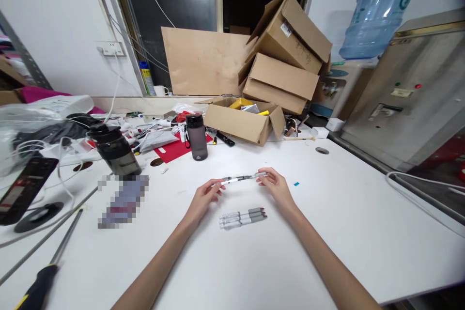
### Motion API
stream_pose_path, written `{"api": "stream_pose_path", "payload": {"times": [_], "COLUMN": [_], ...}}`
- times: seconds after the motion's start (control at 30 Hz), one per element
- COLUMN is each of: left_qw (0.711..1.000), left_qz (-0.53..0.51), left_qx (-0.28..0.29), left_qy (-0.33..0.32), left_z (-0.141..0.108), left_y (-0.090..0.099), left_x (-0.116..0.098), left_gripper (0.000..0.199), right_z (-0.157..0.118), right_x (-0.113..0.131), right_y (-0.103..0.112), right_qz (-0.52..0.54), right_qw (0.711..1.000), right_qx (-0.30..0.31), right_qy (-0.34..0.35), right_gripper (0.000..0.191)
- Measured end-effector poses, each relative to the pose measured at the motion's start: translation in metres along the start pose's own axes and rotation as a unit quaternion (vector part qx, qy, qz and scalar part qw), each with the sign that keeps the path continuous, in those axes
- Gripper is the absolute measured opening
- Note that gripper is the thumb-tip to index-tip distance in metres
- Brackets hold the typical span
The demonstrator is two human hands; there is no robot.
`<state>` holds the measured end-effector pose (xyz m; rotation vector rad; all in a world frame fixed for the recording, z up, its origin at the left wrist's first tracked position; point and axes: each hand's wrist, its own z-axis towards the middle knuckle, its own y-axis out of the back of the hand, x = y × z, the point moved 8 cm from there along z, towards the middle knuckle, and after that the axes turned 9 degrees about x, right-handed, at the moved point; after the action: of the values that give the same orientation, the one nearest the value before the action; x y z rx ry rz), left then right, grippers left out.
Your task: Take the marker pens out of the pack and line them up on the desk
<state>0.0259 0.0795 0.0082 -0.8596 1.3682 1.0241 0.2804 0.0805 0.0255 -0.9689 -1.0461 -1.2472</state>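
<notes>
Over the middle of the white table, my left hand and my right hand face each other. Between them is a slim white, black and clear pen; whether it is one pen or two side by side I cannot tell. The left thumb and fingers pinch its left end, and the right fingertips close on its grey right end. Just below, nearer to me, several pens lie side by side on the table, with clear barrels, grey sections and dark reddish tips pointing right.
A grey bottle and a dark bottle stand behind to the left. An open cardboard box sits at the back. A screwdriver and cables lie left. A small blue scrap is right of my right hand.
</notes>
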Motion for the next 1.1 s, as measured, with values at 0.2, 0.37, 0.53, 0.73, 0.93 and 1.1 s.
{"api": "stream_pose_path", "payload": {"times": [0.2, 0.37, 0.53, 0.73, 0.93, 1.1], "left_qw": [1.0, 1.0, 1.0, 0.999, 0.999, 0.998], "left_qz": [-0.001, -0.001, 0.003, 0.015, 0.02, 0.028], "left_qx": [0.004, 0.022, 0.029, 0.033, 0.042, 0.059], "left_qy": [-0.002, -0.008, -0.008, -0.006, -0.013, -0.02], "left_z": [0.001, 0.002, 0.002, 0.001, 0.002, 0.0], "left_y": [-0.001, -0.006, -0.01, -0.012, -0.015, -0.019], "left_x": [0.0, 0.002, 0.004, 0.004, 0.003, 0.001], "left_gripper": [0.042, 0.04, 0.039, 0.039, 0.037, 0.036], "right_z": [0.0, -0.001, -0.003, -0.006, -0.01, -0.012], "right_x": [-0.001, -0.004, -0.006, -0.003, 0.002, 0.001], "right_y": [-0.003, -0.01, -0.021, -0.026, -0.03, -0.034], "right_qz": [-0.012, -0.035, -0.044, -0.044, -0.05, -0.067], "right_qw": [1.0, 0.999, 0.997, 0.997, 0.996, 0.995], "right_qx": [0.011, 0.036, 0.065, 0.066, 0.071, 0.079], "right_qy": [0.006, 0.015, 0.018, 0.018, 0.01, -0.016], "right_gripper": [0.038, 0.033, 0.032, 0.031, 0.03, 0.034]}}
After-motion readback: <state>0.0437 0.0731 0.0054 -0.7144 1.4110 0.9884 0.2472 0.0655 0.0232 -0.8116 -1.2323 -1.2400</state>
